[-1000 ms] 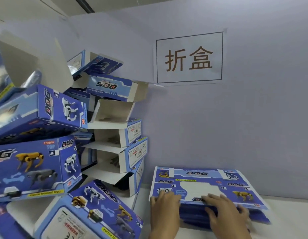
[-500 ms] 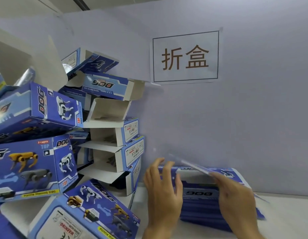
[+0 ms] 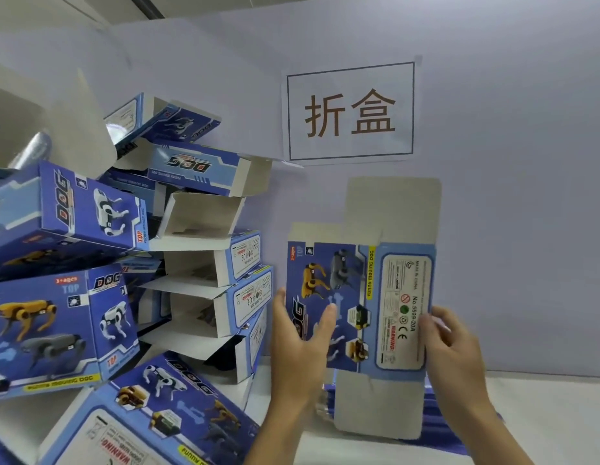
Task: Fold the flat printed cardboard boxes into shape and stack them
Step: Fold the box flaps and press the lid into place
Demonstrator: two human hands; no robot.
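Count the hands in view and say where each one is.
2. The left hand holds the flat box by its left edge; the right hand grips its right edge.

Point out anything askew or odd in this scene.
The folded boxes on the left are heaped, not stacked neatly: several tilt, with end flaps hanging open. The flat box held by both hands looks undamaged.
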